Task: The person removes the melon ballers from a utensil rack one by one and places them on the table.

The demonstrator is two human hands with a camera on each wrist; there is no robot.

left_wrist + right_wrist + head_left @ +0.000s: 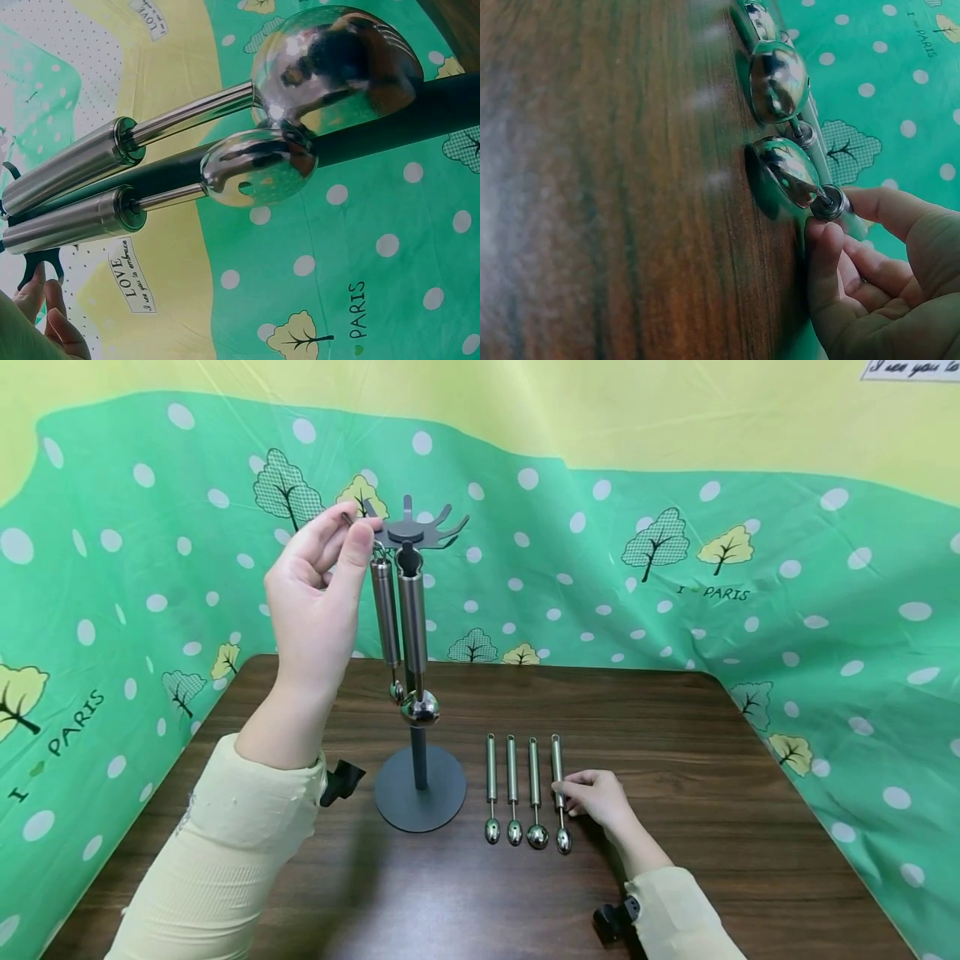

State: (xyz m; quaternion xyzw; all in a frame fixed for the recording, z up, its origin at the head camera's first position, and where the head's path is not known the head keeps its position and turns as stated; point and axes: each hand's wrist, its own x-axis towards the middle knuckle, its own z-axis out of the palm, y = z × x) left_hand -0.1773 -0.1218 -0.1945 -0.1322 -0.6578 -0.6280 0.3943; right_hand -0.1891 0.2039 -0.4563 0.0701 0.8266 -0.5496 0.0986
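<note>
A dark metal rack (pixel 420 793) stands on the table, with curved hooks around its top. Two steel scoops hang from it: one with a large rounded bowl (pixel 337 67), the other with a smaller bowl (pixel 259 166). My left hand (pixel 318 581) is raised beside the rack's top and pinches one of the hooks between thumb and fingers. On the table to the right of the base, several steel scoops lie in a row, bowls toward me and domed side up. With thumb and fingers my right hand (pixel 600 797) pinches the handle of the rightmost scoop (pixel 786 169).
The dark wooden table (pixel 697 760) reaches back to a green and yellow printed cloth (pixel 570 560) that surrounds it on several sides. Three other scoops, among them a round-bowled one (pixel 537 835), lie left of my right hand, close beside the held one.
</note>
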